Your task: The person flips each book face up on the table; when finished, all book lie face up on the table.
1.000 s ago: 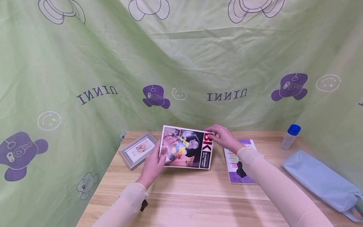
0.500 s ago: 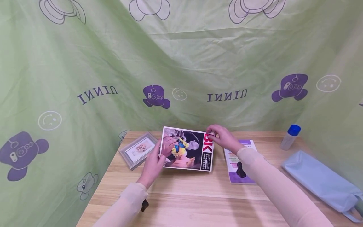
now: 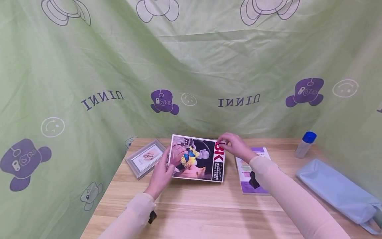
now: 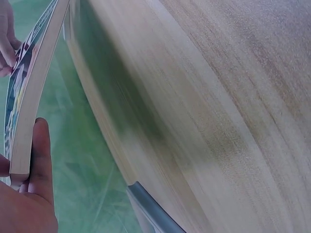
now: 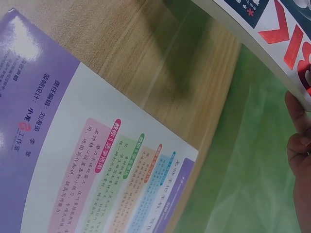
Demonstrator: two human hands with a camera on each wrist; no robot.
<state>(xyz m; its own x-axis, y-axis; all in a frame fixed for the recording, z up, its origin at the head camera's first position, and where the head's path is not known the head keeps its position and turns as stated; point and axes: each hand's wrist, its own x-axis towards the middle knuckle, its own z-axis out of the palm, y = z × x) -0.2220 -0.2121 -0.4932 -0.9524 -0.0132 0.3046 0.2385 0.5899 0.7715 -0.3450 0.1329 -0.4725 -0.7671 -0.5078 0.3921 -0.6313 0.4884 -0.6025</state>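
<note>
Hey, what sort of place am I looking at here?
Probably a home study corner: a pale wood-grain tabletop, a green fabric curtain with purple prints hanging behind it, and a rectangular picture-covered book held above the tabletop.

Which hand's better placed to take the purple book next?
Likely the right hand: it holds the BK book at the end nearer the purple book; the left hand is opposite, by the photo frame.

The dark, white-edged book [image 3: 197, 162] bears red letters [image 3: 219, 156], the green curtain [image 3: 194, 53] purple cartoon figures [image 3: 162, 100]
</note>
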